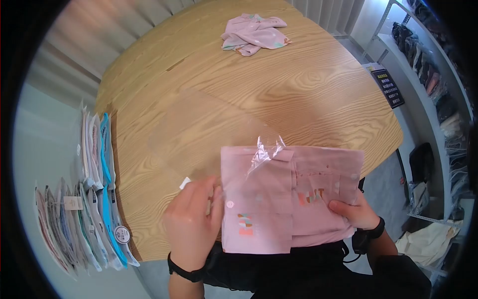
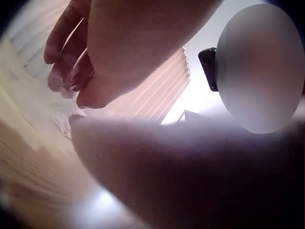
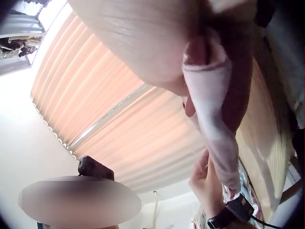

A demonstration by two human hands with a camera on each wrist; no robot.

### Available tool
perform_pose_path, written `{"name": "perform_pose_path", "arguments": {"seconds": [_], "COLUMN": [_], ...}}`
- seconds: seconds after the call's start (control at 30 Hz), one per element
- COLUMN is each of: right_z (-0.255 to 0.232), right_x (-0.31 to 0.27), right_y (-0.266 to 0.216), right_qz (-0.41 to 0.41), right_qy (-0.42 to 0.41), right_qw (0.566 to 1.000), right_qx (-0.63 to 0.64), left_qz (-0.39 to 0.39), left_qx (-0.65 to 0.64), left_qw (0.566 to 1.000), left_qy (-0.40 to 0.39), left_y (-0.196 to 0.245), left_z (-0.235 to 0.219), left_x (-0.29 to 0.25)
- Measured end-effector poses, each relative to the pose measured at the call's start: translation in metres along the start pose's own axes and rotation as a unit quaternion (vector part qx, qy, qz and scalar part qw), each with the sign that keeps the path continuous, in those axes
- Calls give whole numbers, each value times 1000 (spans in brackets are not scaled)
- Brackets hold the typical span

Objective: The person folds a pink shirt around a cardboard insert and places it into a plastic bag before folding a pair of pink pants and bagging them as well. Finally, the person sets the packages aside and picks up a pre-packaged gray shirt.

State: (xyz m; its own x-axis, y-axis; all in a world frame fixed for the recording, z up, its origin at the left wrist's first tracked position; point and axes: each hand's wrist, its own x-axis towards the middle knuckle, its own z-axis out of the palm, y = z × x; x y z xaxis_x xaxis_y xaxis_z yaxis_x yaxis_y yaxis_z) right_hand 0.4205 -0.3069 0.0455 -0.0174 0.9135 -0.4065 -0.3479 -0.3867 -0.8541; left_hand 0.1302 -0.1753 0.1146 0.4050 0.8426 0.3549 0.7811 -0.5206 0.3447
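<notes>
My right hand grips the right side of a folded pink garment with small coloured prints, its thumb on top and the other fingers beneath. The garment hangs over the table's front edge, close to my body. My left hand is at the garment's left edge, pinching a clear plastic bag between thumb and fingers. The see-through film spreads over the table beyond the garment and glints at its upper edge. In the right wrist view the folded garment shows edge-on in my right hand.
A crumpled pink garment lies at the table's far end. Bagged clothes stand in rows along the left side. On the right are shelves of packed clothes, a black sign and cream cloth.
</notes>
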Motion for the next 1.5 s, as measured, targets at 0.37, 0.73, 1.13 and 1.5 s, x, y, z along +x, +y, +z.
{"name": "perform_pose_path", "arguments": {"seconds": [0.37, 0.73, 1.13, 1.5], "right_z": [43, 89, 79, 36], "right_x": [16, 60, 63, 84], "right_y": [26, 46, 21, -8], "right_qz": [-134, -199, -8, -214], "right_qy": [90, 49, -177, 126], "right_qw": [985, 979, 984, 905], "right_qx": [55, 1, 24, -344], "left_qz": [114, 195, 41, -125], "left_qx": [31, 10, -110, -63], "left_qw": [991, 980, 993, 990], "left_qy": [-60, -35, -26, 27], "left_y": [27, 69, 25, -19], "left_z": [13, 30, 36, 52], "left_x": [-15, -25, -55, -110]}}
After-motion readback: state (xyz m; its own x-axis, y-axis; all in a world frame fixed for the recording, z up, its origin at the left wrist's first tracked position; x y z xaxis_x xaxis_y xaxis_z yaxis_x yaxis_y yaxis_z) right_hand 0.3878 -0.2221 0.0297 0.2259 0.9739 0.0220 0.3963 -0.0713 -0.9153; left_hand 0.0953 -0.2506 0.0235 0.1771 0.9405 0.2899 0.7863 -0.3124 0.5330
